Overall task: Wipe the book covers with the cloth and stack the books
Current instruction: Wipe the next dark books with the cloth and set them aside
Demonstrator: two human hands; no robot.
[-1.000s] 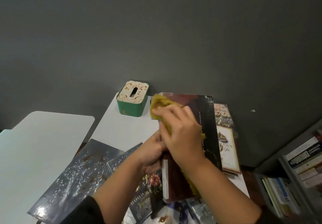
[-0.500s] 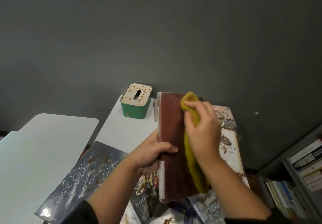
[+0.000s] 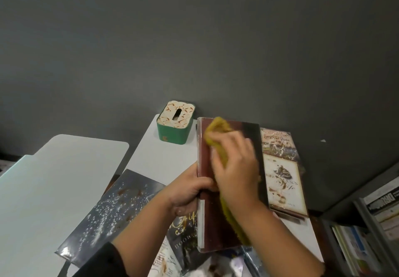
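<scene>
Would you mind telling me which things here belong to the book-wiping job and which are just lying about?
Part of the job:
- yellow-green cloth, pressed by the right hand
- dark red book, gripped by the left hand
- cream-covered book beside it
- silver-speckled dark book
- gold-lettered book

Just lying about:
- green tissue box
- shelved books at right
- white table

Left hand (image 3: 187, 192) curled in a side grip, right hand (image 3: 236, 166) knuckles up, fingers bent, forearms converging
</scene>
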